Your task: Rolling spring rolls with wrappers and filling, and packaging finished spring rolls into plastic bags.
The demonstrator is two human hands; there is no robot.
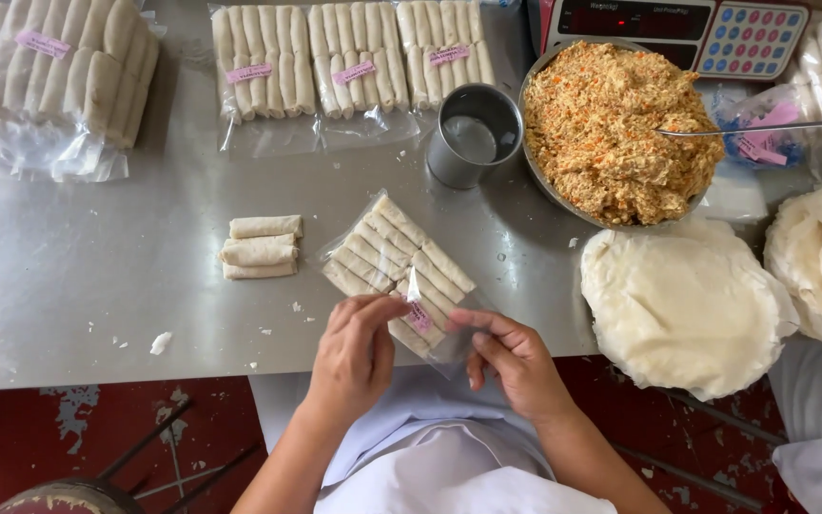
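A clear plastic bag of pale spring rolls point(392, 257) lies slanted on the steel table point(97, 276) near its front edge. My left hand point(359, 352) and my right hand point(516, 357) both pinch the bag's open end, where a small pink label point(420, 318) sits inside. Three loose rolls point(260, 247) lie stacked to the left of the bag, untouched.
Several sealed bags of rolls point(349, 62) line the back and far left. A steel cup point(473, 133), a big bowl of shredded filling point(616, 128) with a spoon, a scale point(677, 29) and stacks of round wrappers point(682, 305) stand right. A stool point(78, 490) is below.
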